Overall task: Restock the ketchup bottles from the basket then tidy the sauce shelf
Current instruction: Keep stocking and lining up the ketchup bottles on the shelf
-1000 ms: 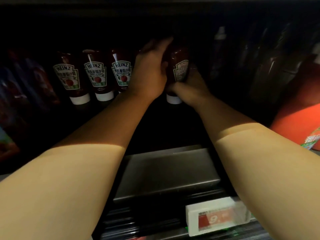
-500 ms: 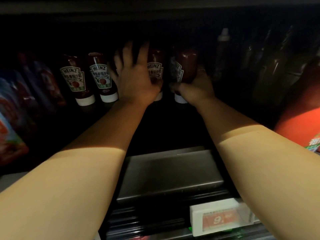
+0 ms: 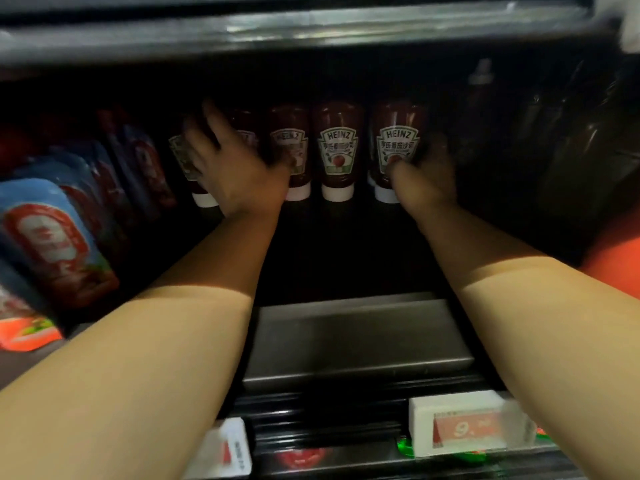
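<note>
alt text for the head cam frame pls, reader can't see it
Both arms reach into a dark store shelf: the right hand grips the rightmost Heinz ketchup bottle in a row standing on white caps, while the left hand, fingers spread, covers bottles further left. Blue and red sauce pouches stand at left; a price tag sits below.

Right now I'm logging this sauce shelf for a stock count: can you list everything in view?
Ketchup bottles: at least four, dark red with white caps, standing cap-down in a row at the shelf back; more may be hidden behind the left hand.
Sauce pouches: several, blue and red, leaning at left.
Dark bottles: several, right of the ketchup, too dim to count.
Price tags: two, white, on the front rail.
Shelf: grey metal.
Left hand: fingers spread over the left bottles.
Right hand: grips the rightmost ketchup bottle.
</note>
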`<state>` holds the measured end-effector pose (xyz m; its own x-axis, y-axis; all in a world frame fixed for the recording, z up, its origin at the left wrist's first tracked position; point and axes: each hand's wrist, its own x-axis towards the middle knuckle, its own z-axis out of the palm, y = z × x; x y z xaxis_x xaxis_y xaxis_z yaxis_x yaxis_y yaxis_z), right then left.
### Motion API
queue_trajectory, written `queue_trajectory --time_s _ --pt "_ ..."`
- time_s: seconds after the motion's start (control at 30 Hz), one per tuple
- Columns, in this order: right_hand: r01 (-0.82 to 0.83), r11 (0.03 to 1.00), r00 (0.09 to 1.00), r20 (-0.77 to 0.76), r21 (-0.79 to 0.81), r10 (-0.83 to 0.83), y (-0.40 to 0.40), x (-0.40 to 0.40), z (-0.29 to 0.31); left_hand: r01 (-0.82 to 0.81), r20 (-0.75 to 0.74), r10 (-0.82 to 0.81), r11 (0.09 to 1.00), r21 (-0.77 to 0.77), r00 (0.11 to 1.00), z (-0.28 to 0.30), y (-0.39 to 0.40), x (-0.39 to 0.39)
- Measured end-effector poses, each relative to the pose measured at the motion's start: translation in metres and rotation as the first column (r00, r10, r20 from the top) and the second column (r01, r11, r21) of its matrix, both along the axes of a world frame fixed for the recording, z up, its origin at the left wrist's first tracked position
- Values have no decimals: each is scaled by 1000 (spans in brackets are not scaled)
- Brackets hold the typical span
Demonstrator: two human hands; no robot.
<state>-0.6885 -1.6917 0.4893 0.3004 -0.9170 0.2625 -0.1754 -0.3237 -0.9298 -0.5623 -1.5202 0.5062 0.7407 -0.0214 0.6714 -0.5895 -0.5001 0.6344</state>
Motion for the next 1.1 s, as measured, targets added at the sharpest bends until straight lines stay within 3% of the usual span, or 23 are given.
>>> queue_trajectory --time_s 0.07,0.2,0.37,0.47,0.63,0.73,0.87,1.1 --pt "-3 998 998 -59 -64 -1 5 1 0 -25 -91 19 997 -66 996 4 13 12" --pt "13 993 993 -116 -116 -26 7 0 -4 -31 -261 27 999 -11 965 -8 32 34" --pt "17 988 997 -71 -154 -28 12 -1 -2 30 -409 -76 992 -120 909 -29 40 68" --pt "-3 986 999 -51 -166 -6 14 -2 -2 92 -379 -162 976 -198 911 -34 36 81" --pt "-31 984 997 -70 -175 19 15 0 -3 110 -347 -162 980 -165 924 -34 33 83" --pt "-15 979 997 -82 -202 -2 17 0 -4 63 -307 -87 994 -89 948 -32 35 79" --pt "-20 977 996 -85 -214 2 17 0 -4 21 -325 -86 980 -200 942 -32 36 70" --pt "-9 977 998 -66 -211 -5 18 -1 -2 -6 -321 -43 988 -153 946 -30 38 66"
